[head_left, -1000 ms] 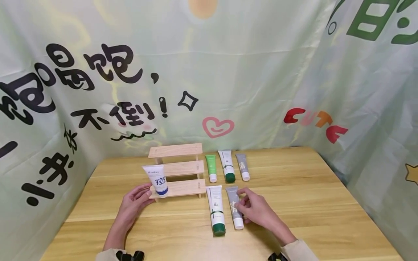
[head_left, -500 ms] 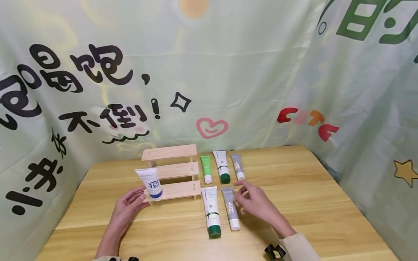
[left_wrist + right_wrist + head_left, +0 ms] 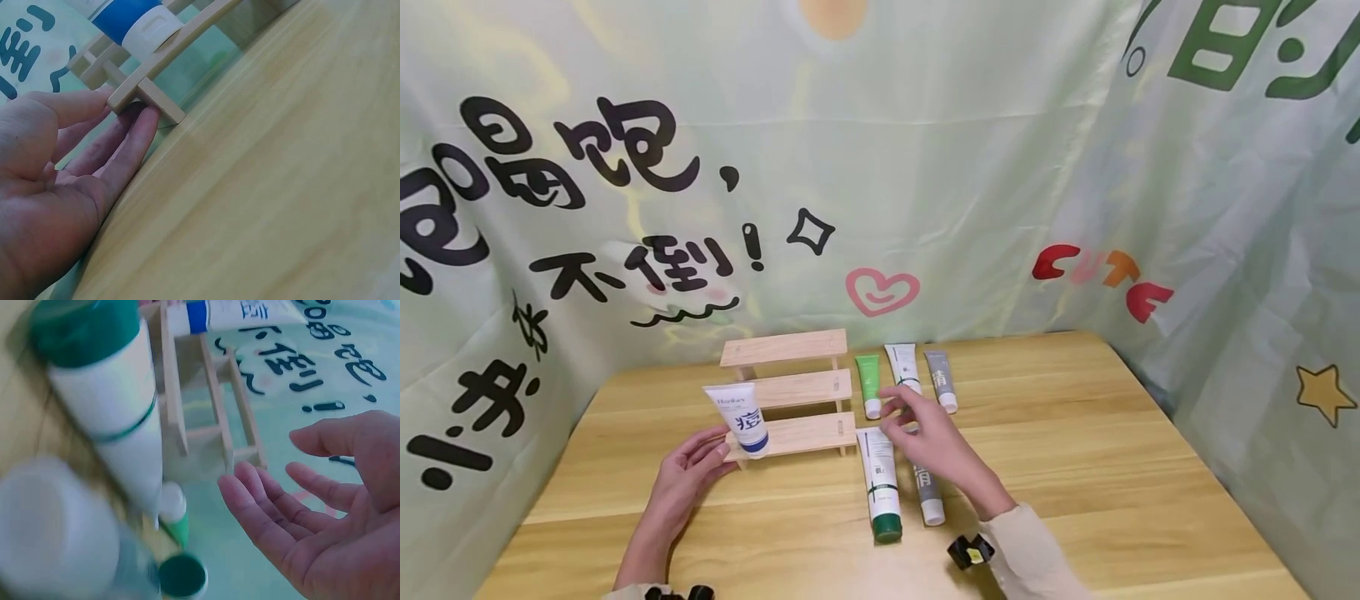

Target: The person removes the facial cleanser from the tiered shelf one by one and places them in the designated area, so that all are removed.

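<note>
My left hand (image 3: 688, 471) pinches the left end of the lowest step of a three-tier wooden stand (image 3: 805, 433); in the left wrist view the thumb lies on the board's end and the fingertips beneath it. A white tube with a blue band (image 3: 743, 425) stands cap down on that step. My right hand (image 3: 936, 437) holds nothing, its fingers loosely bent and apart, above the table. Below it lie a white tube with a green cap (image 3: 882, 487) and a grey tube (image 3: 929, 498), which it partly covers in the head view. Nearest its fingertips is a small green tube (image 3: 868, 383).
Behind the right hand lie another green-capped white tube (image 3: 902, 364), its cap hidden, and a second grey tube (image 3: 941, 379). All rest on a wooden table (image 3: 1112, 467). A printed cloth (image 3: 970, 183) hangs along the back and sides.
My right hand has left the front grey tube and moved left and upward toward the green tube. The left hand keeps its hold on the stand. The head view has shifted slightly.
</note>
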`<move>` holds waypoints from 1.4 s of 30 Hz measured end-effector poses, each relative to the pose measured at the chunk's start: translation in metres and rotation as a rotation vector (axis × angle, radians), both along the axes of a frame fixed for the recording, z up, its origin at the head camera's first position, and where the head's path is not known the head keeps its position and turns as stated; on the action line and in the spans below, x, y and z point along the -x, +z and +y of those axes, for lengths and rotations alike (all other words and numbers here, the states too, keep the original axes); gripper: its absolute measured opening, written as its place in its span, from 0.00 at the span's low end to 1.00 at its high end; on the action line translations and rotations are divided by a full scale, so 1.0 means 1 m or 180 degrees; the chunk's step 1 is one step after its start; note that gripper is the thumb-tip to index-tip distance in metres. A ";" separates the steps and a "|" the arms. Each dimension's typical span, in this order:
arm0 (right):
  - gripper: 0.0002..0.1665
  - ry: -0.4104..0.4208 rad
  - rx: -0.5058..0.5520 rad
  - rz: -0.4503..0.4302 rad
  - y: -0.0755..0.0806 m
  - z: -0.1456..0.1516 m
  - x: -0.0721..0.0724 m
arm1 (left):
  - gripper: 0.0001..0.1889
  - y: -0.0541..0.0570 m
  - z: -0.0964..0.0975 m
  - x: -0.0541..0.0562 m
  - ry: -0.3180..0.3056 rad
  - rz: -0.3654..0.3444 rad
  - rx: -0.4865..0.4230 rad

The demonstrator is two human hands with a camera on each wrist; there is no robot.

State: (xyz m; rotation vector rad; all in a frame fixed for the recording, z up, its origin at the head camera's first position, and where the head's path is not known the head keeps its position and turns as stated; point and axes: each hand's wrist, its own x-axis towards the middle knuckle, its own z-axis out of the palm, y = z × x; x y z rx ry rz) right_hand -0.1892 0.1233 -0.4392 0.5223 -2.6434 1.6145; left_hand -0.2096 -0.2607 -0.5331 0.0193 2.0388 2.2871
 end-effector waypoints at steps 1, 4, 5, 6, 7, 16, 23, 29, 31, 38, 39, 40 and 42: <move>0.21 0.0023 0.0043 -0.0007 0.001 -0.005 0.001 | 0.27 0.000 0.000 0.001 -0.0002 0.0003 0.0007; 0.23 0.0089 0.0196 0.0003 0.002 -0.017 0.005 | 0.27 0.000 0.000 0.003 -0.0015 0.0007 0.0002; 0.23 0.0097 0.0253 0.0002 0.002 -0.020 0.006 | 0.28 0.000 0.000 0.003 -0.0020 0.0004 0.0004; 0.24 0.0111 0.0315 0.0018 0.003 -0.024 0.007 | 0.28 0.000 0.000 0.004 -0.0022 0.0001 0.0004; 0.24 0.0117 0.0381 0.0021 0.003 -0.027 0.008 | 0.28 0.000 0.001 0.004 -0.0026 -0.0003 0.0002; 0.23 0.0140 0.0846 -0.0120 0.009 -0.053 0.013 | 0.29 0.003 0.002 0.007 -0.0025 0.0015 0.0016; 0.22 0.0253 0.1047 -0.0229 -0.002 -0.075 0.016 | 0.29 0.001 -0.001 0.006 -0.0049 -0.0012 0.0016; 0.23 0.0401 0.1170 -0.0327 -0.002 -0.100 0.018 | 0.28 0.003 -0.004 0.004 -0.0041 -0.0019 0.0029; 0.23 0.0433 0.1250 -0.0330 -0.003 -0.108 0.019 | 0.28 0.004 -0.004 0.004 -0.0034 -0.0014 0.0029; 0.25 0.0473 0.1479 -0.0417 -0.007 -0.130 0.024 | 0.28 0.001 -0.003 0.002 -0.0038 -0.0052 0.0033; 0.25 0.0494 0.1509 -0.0442 -0.008 -0.133 0.024 | 0.28 0.001 -0.003 0.002 -0.0033 -0.0050 0.0029; 0.26 0.0514 0.1543 -0.0468 -0.008 -0.135 0.025 | 0.28 0.000 -0.003 0.002 -0.0027 -0.0042 0.0015; 0.26 0.0539 0.1601 -0.0505 -0.010 -0.140 0.025 | 0.27 -0.001 -0.001 0.002 -0.0024 -0.0024 -0.0026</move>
